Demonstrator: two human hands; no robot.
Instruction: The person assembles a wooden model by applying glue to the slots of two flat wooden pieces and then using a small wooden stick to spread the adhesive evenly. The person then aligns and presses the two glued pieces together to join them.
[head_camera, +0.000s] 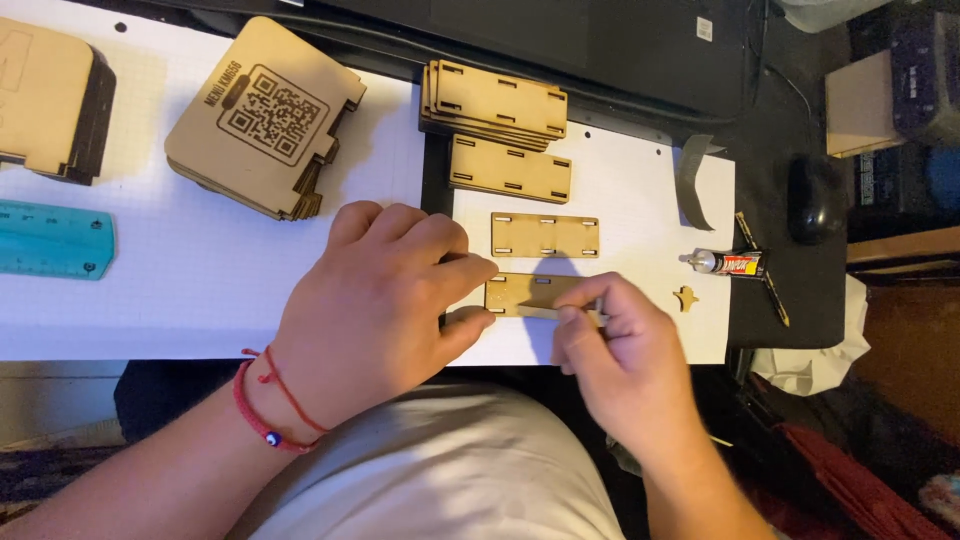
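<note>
A thin rectangular wooden strip with slots (525, 293) lies on white paper near the table's front edge. My left hand (385, 300) pinches its left end between thumb and fingers. My right hand (615, 345) holds its right end, forefinger laid along the top. A second slotted strip (545, 235) lies flat just behind it. Farther back rest another strip (510, 168) and a stack of the same strips (495, 102).
A small glue tube (728, 264) and a tiny wooden cut-out (685, 297) lie to the right. Stacked engraved wooden panels (262, 115) sit at back left, a wooden box (50, 95) and a teal ruler (55, 240) at far left. A black mouse (810, 197) is at right.
</note>
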